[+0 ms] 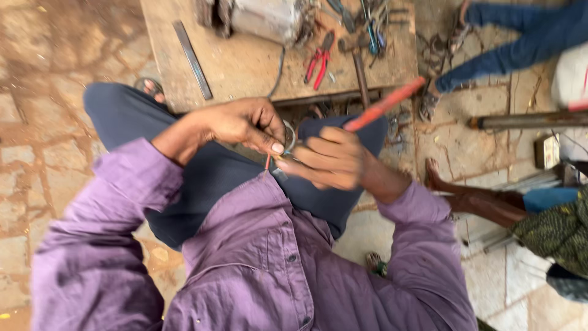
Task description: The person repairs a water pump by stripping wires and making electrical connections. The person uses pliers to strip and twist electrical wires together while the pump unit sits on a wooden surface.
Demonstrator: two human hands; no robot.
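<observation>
My left hand [245, 125] pinches a small round metal part [289, 136] over my lap, thumb and forefinger closed on it. My right hand [331, 159] grips a tool with a long orange-red handle [384, 104] that points up and to the right; its tip meets the metal part between my hands. A thin red wire [267, 162] hangs below my left thumb. I wear a purple shirt and dark trousers. The tool's working end is hidden by my fingers.
A low wooden board [245, 61] in front carries a grey motor-like body [263, 18], red-handled pliers [318, 61], a flat metal bar [193, 58] and several other tools. Other people's legs and feet [508, 43] are at right, with a metal pipe [527, 121] on the stone floor.
</observation>
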